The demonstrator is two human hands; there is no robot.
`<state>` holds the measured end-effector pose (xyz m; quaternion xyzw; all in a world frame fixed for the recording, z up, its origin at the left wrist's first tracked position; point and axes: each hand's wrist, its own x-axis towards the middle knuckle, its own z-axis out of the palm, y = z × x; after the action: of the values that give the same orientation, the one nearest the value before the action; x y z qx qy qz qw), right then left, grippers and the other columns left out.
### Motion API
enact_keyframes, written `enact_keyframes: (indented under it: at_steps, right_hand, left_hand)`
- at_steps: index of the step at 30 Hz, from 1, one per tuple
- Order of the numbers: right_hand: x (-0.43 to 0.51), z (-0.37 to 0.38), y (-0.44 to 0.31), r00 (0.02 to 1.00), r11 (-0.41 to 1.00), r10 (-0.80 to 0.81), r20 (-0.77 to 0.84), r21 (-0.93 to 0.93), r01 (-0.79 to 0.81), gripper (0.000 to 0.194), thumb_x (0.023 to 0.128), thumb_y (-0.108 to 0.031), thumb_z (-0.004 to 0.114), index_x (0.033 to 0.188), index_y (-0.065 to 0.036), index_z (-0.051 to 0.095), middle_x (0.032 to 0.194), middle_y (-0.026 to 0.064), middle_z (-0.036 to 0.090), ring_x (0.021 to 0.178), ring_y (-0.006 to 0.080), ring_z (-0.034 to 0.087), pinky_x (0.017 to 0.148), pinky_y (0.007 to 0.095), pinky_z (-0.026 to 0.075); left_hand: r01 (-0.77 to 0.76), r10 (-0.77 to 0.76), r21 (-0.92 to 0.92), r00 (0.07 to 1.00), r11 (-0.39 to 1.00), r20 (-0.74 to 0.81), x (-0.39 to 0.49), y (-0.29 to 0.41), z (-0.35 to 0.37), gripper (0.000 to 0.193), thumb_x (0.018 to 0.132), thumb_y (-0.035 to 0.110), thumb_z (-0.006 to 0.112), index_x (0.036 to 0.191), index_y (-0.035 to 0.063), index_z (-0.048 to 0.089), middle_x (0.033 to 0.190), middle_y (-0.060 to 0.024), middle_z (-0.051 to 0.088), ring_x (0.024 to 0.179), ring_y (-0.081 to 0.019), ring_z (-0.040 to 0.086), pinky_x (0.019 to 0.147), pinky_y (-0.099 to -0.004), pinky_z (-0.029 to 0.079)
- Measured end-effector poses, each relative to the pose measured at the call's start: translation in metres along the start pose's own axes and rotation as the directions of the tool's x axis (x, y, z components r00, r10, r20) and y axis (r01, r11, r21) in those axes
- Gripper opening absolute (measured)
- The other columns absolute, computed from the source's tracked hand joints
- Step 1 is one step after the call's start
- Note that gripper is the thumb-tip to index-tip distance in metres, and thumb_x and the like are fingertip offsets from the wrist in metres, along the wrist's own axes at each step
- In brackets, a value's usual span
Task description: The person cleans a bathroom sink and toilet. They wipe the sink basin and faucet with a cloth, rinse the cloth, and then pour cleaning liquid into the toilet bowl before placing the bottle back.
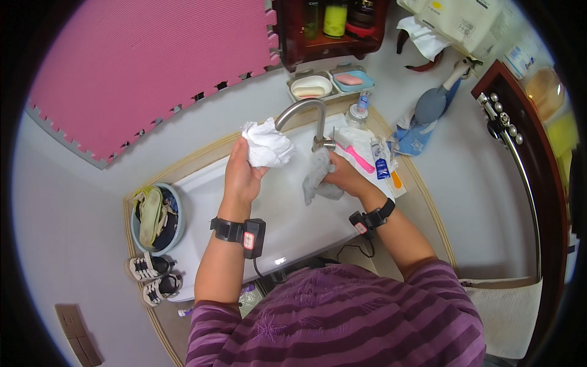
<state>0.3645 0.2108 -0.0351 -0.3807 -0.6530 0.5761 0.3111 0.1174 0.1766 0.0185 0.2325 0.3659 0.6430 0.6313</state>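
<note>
My left hand (242,180) holds a crumpled white tissue or thin cloth (269,146) up beside the spout of the metal faucet (303,104). Bunched in my right hand (349,175) is a grey cloth (316,176), just in front of the faucet's base. Part of the cloth hangs down over the white washbasin (293,215). My right fingers are partly hidden behind the cloth. Close to that hand, on the basin's right rim, lie a pink-handled item (360,158) and a blue-and-white tube (380,163).
A tub of shoes and cloth (180,220) and a pair of small shoes (149,268) stand at the left. Soap dishes (316,87) sit behind the faucet, near a glass jar (356,117). A grey brush (431,105) hangs at the right wall, beside a dark-framed mirror (548,183).
</note>
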Motion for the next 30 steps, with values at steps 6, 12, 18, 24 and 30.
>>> enact_keyframes:
  at_steps: [6, 12, 18, 24, 30]
  right_hand:
    - [0.020, 0.029, -0.014, 0.996, 0.949, 0.037, 0.075, 0.309, -0.059, 0.048, 0.079, -0.013, 0.071, 0.123, -0.005, 0.054, 0.109, 0.0034, 0.061, 0.100, 0.0129, 0.058, 0.087, 0.0288, 0.047]
    - [0.021, 0.026, -0.024, 0.999, 0.952, -0.048, 0.025, 0.304, 0.038, 0.028, 0.084, -0.011, 0.067, 0.110, -0.003, 0.064, 0.100, 0.0023, 0.067, 0.090, 0.0109, 0.062, 0.083, 0.0263, 0.048]
    - [0.013, 0.023, -0.021, 0.991, 0.994, -0.085, -0.103, 0.055, 0.091, 0.024, 0.086, -0.010, 0.066, 0.107, 0.001, 0.064, 0.097, 0.0039, 0.067, 0.088, 0.0106, 0.062, 0.079, 0.0258, 0.049]
    - [-0.001, 0.018, -0.031, 0.907, 0.945, -0.191, -0.376, 0.181, 0.274, 0.025, 0.086, -0.009, 0.065, 0.109, 0.001, 0.064, 0.098, 0.0047, 0.067, 0.089, 0.0120, 0.062, 0.081, 0.0263, 0.049]
    - [-0.010, 0.006, -0.044, 0.883, 0.893, -0.101, -0.458, 0.350, 0.283, 0.024, 0.087, -0.011, 0.062, 0.108, 0.001, 0.063, 0.102, 0.0052, 0.066, 0.092, 0.0127, 0.061, 0.083, 0.0266, 0.049]
  left_hand:
    - [0.098, -0.082, -0.081, 0.981, 0.992, 0.178, 0.004, -0.013, 0.002, 0.039, 0.104, 0.030, 0.032, 0.135, 0.0074, 0.040, 0.134, -0.0100, 0.050, 0.122, -0.0248, 0.051, 0.099, -0.0415, 0.046]
    - [-0.164, 0.192, -0.201, 0.973, 0.966, 0.129, 0.007, -0.005, -0.019, 0.030, 0.101, 0.019, 0.041, 0.123, 0.0006, 0.049, 0.125, -0.0109, 0.056, 0.116, -0.0219, 0.054, 0.100, -0.0379, 0.044]
    - [-0.307, 0.316, -0.198, 0.949, 0.931, 0.016, 0.008, 0.007, -0.022, 0.018, 0.097, 0.012, 0.044, 0.109, 0.0034, 0.054, 0.110, -0.0065, 0.059, 0.104, -0.0161, 0.056, 0.095, -0.0334, 0.045]
    - [-0.289, 0.365, 0.483, 0.928, 0.826, -0.070, 0.017, 0.033, 0.009, 0.015, 0.095, 0.015, 0.050, 0.103, 0.0057, 0.059, 0.093, -0.0019, 0.059, 0.087, -0.0096, 0.055, 0.076, -0.0248, 0.044]
    - [-0.347, 0.327, 0.308, 0.938, 0.886, 0.116, 0.051, 0.038, 0.053, 0.017, 0.096, 0.014, 0.050, 0.106, 0.0025, 0.059, 0.081, -0.0018, 0.060, 0.058, -0.0090, 0.053, 0.054, -0.0182, 0.041]
